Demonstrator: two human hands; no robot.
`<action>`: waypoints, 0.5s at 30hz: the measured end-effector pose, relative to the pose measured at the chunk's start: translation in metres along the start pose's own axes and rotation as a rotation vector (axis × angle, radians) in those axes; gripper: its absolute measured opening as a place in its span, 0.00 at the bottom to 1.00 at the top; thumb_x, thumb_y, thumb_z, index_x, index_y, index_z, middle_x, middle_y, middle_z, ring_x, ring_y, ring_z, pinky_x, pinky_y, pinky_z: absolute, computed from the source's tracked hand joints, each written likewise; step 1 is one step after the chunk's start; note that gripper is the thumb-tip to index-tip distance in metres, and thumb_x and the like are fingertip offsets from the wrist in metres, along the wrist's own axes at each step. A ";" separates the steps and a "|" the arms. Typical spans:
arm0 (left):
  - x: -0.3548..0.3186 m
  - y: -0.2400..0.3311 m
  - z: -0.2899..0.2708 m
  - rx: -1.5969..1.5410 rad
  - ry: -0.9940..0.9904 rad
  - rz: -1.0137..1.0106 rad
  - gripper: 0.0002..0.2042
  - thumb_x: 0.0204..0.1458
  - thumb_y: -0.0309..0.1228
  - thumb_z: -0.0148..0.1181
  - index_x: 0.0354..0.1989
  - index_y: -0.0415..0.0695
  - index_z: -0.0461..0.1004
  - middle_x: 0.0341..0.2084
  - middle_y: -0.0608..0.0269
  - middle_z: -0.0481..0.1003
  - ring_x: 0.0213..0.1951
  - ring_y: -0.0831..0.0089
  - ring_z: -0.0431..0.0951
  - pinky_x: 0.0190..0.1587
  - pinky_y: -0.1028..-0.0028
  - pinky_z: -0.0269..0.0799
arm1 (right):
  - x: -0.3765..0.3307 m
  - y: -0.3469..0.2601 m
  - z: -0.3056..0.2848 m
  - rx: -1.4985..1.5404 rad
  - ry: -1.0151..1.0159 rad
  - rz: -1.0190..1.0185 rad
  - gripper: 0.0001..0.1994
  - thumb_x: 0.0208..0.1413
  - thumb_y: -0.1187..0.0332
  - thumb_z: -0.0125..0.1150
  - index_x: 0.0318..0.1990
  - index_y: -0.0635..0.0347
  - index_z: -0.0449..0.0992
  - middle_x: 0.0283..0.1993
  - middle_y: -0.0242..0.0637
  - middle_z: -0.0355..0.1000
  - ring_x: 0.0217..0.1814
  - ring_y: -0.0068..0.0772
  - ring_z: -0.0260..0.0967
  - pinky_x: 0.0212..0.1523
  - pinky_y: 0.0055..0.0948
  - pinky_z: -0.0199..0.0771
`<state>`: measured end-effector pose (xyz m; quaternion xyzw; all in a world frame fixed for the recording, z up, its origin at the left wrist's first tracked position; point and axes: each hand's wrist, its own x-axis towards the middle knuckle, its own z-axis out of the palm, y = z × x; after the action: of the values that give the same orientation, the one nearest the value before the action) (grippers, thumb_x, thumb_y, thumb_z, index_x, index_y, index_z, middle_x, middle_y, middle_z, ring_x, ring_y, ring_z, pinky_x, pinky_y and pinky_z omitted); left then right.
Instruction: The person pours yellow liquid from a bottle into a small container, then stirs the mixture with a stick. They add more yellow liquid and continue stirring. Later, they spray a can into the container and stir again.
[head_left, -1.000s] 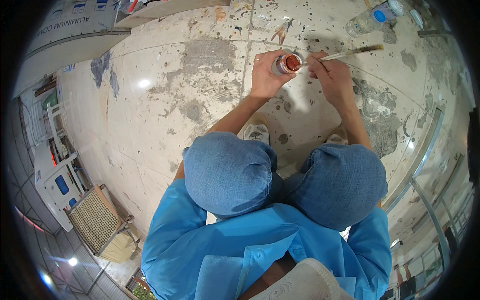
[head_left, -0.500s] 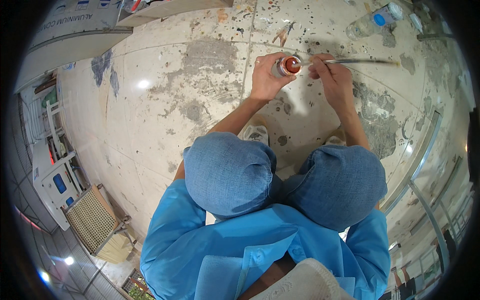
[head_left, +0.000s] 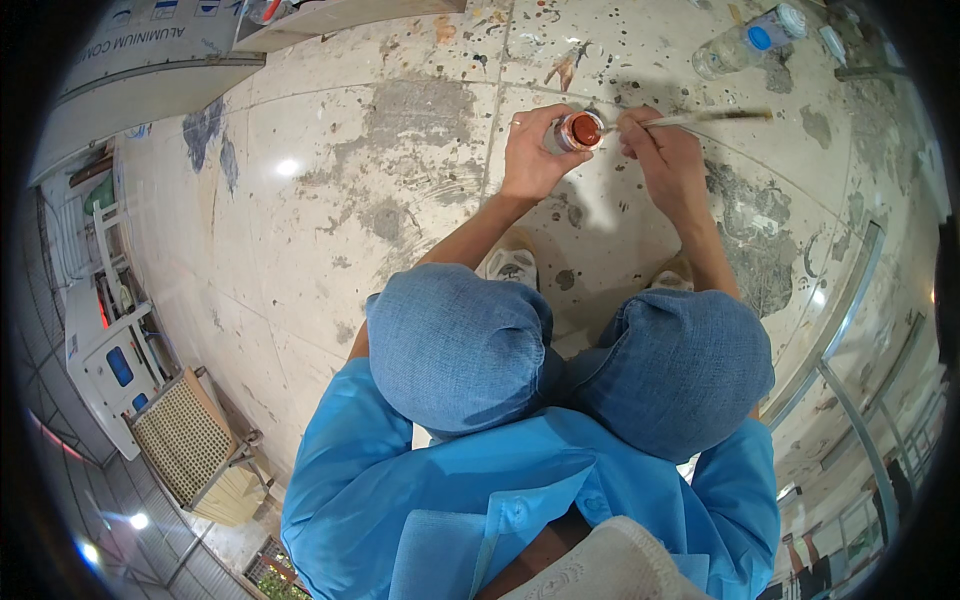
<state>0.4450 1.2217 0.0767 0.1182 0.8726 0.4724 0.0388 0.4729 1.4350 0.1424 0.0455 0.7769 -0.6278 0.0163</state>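
Note:
My left hand [head_left: 535, 155] is wrapped round a small clear jar [head_left: 562, 138], its open mouth tilted toward me. Reddish-brown paint [head_left: 586, 129] shows inside the rim. My right hand [head_left: 660, 150] pinches a long, thin paintbrush [head_left: 715, 116], which points out to the right and is slightly smeared by motion. The brush's near end lies close to the jar's right rim, partly hidden by my fingers. Both hands are out beyond my bent knees, over the stained floor.
A clear bottle with a blue cap [head_left: 745, 45] lies on the paint-spotted tile floor [head_left: 330, 160] at the far right. Metal frames [head_left: 850, 300] lie along the right side. A woven chair [head_left: 185, 435] and a white-framed unit [head_left: 115, 355] stand at the left.
The brush's near end has come out of the jar's mouth and sits beside the rim. Its far end has shifted slightly left and up. My left hand and the jar stay put.

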 end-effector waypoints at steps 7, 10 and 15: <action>0.001 -0.006 0.005 -0.082 0.013 0.014 0.33 0.36 0.31 0.85 0.56 0.48 0.80 0.50 0.58 0.83 0.55 0.53 0.76 0.61 0.58 0.71 | 0.002 0.000 -0.001 -0.085 -0.069 0.063 0.12 0.72 0.65 0.59 0.45 0.67 0.83 0.35 0.41 0.80 0.32 0.32 0.78 0.39 0.31 0.77; 0.000 -0.003 0.004 -0.002 0.035 0.040 0.31 0.37 0.28 0.84 0.55 0.46 0.81 0.50 0.58 0.82 0.57 0.57 0.76 0.63 0.62 0.71 | 0.003 -0.004 0.001 -0.087 -0.001 -0.125 0.13 0.71 0.64 0.59 0.46 0.66 0.83 0.33 0.41 0.80 0.31 0.35 0.77 0.38 0.33 0.76; -0.008 0.005 0.005 -0.043 0.034 -0.024 0.32 0.36 0.30 0.85 0.55 0.47 0.81 0.49 0.56 0.82 0.57 0.56 0.77 0.62 0.61 0.71 | -0.002 -0.005 -0.002 -0.129 -0.129 0.070 0.12 0.71 0.66 0.60 0.46 0.67 0.83 0.40 0.43 0.82 0.31 0.37 0.78 0.39 0.34 0.77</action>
<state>0.4546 1.2264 0.0772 0.0988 0.8642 0.4924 0.0318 0.4743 1.4356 0.1481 0.0309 0.8111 -0.5770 0.0909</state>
